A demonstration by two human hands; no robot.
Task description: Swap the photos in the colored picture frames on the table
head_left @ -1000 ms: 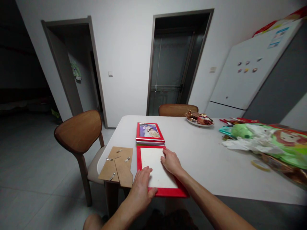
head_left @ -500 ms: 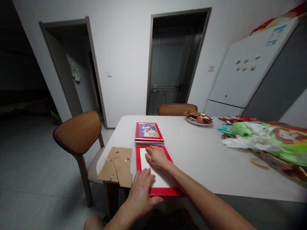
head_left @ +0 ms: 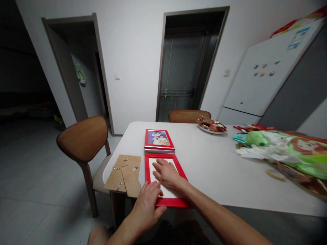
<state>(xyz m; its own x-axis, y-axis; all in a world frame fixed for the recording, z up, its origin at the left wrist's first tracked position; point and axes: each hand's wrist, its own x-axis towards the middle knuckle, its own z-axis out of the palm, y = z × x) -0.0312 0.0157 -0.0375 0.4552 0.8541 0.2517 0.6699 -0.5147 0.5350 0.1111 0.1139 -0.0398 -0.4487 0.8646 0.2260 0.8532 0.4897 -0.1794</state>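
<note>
A red picture frame lies face down at the table's front edge, with a white backing sheet filling its opening. My right hand rests flat on that sheet, fingers stretched out. At the frame's lower left corner is my left hand, its fingers laid over the edge and its thumb apart near the front side. Left of it, a brown backboard with metal clips and a stand flap overhangs the table edge. Just beyond, another red frame with a photo of people lies face up on a stack.
On the white table, a plate of wrapped items stands at the back. Plastic bags, tissue and a roll of tape lie to the right. Wooden chairs stand at the left and far side.
My right hand has shifted slightly on the white sheet, its fingers more spread. My left hand has slid a little left along the frame's corner. The view has tilted slightly.
</note>
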